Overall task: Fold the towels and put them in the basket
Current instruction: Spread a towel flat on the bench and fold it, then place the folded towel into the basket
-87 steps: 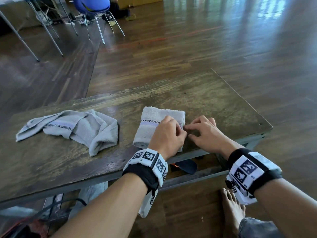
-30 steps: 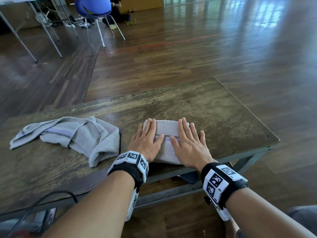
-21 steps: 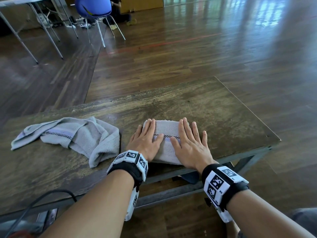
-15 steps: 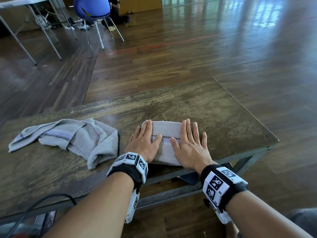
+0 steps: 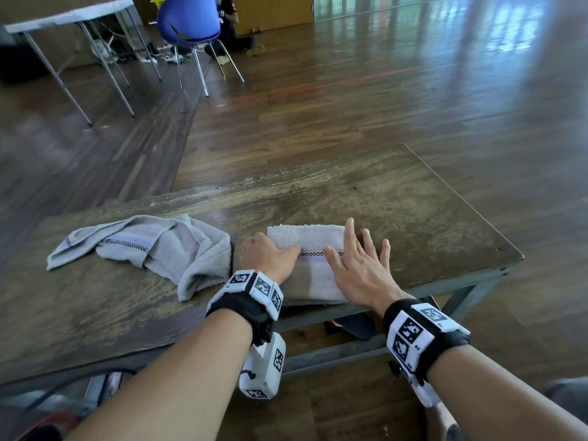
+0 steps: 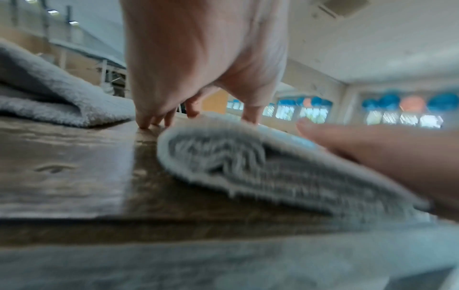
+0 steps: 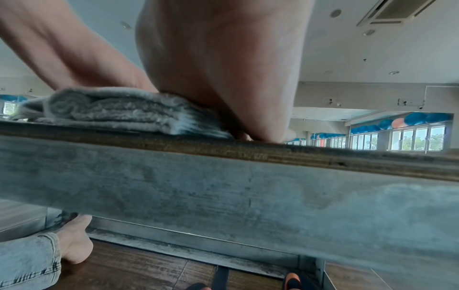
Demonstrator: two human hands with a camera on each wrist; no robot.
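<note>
A folded grey towel with a checked stripe lies near the front edge of the worn wooden table. My left hand is at its left edge, fingers curled down to the tabletop beside the fold and thumb on top, gripping that edge. In the left wrist view the towel's layered edge looks slightly raised under the hand. My right hand lies flat with spread fingers on the towel's right part; the right wrist view shows the palm pressing the stack. A second, crumpled grey towel lies to the left. No basket is in view.
The table's front edge runs just under my wrists, with a metal frame below it. A bare foot and a dark item sit under the table. A blue chair and a white table stand far back left.
My left hand has gone from lying flat on the folded towel to curling round its left edge. The right hand stays flat on the towel.
</note>
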